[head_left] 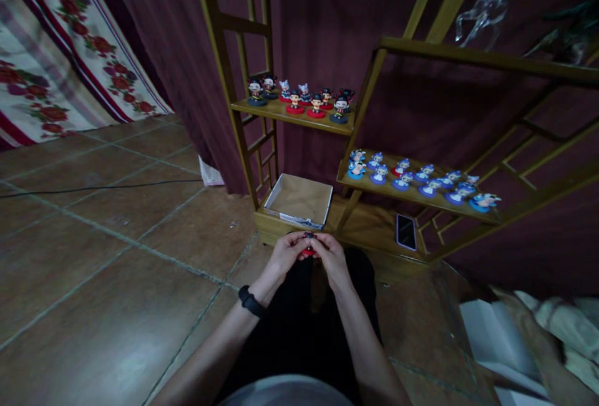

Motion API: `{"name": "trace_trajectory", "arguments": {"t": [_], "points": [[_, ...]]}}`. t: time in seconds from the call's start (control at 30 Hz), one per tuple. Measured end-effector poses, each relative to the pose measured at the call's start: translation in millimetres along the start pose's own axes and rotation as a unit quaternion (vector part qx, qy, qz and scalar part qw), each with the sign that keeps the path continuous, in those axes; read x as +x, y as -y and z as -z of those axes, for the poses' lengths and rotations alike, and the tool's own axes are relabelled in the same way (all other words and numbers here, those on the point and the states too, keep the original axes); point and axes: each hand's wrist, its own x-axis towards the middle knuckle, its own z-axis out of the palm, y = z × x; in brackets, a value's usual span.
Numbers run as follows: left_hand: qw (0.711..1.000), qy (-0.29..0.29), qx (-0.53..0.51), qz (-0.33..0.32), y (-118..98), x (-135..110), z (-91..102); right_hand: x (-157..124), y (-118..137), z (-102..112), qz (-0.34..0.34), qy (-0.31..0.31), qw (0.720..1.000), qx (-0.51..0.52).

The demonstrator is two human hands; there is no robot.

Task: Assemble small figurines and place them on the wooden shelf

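Observation:
Both of my hands meet in front of my lap around a small figurine (309, 250) with a dark top and a red base. My left hand (286, 252) has its fingers closed on the figurine's left side. From the right, my right hand (331, 252) pinches the same figurine, and the fingers hide most of its body. Just beyond the hands, an open shallow cardboard box (306, 191) rests on the lowest level of the wooden shelf (292, 115).
Several red- and black-based figurines (317, 105) stand on the upper left shelf. Several purple and blue ones (403, 181) line the lower right shelf. A phone (406, 232) lies below them. A clear horse-shaped ornament (484, 13) stands high right. White boxes (500, 337) sit at lower right.

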Motion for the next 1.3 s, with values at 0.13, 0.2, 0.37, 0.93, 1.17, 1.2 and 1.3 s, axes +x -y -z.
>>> {"name": "trace_trajectory", "arguments": {"t": [0.13, 0.2, 0.37, 0.93, 1.17, 1.2, 1.3], "points": [[1.000, -0.006, 0.020, -0.022, 3, 3, -3.6, 0, -1, 1, -0.001, -0.001, 1.000, 0.008], [1.000, -0.014, 0.020, -0.019, 3, 3, -4.3, 1, -2, 2, -0.002, -0.006, 1.000, 0.009], [0.999, -0.027, 0.019, -0.005, 3, 3, -3.6, 3, -6, 4, -0.001, -0.004, 1.000, 0.011], [0.864, -0.042, 0.457, -0.208, -7, -9, -14.0, -2, -6, 8, 0.023, -0.005, 0.998, 0.054], [0.708, -0.023, 0.659, -0.254, -13, -15, -20.3, 0, -14, 13, 0.006, -0.020, 0.994, 0.105], [0.696, -0.017, 0.670, -0.258, -15, -16, -21.1, 0, -14, 14, 0.002, -0.021, 0.993, 0.117], [0.672, 0.002, 0.691, -0.267, -19, -16, -23.0, 0, -14, 17, -0.007, -0.025, 0.988, 0.150]]}}
